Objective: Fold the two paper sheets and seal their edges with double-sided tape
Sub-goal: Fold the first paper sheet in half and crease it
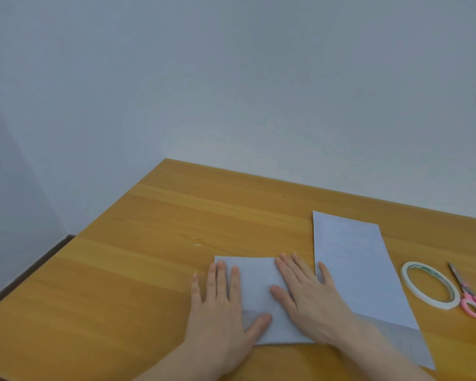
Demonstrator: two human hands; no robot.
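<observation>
A small folded white paper sheet [259, 281] lies flat on the wooden table [154, 243] in front of me. My left hand [220, 306] presses its left part with straight, spread fingers. My right hand [308, 295] lies flat over its right edge, fingers straight, the little finger reaching onto the second sheet. That second white sheet [355, 268] is long, folded lengthwise, and lies to the right, running from the far side toward me. A roll of double-sided tape [430, 284] lies flat right of it.
Pink-handled scissors [470, 295] lie at the table's right edge beside the tape roll. A pale wall rises behind the table. The table's left edge drops off next to a dark strip [25, 273].
</observation>
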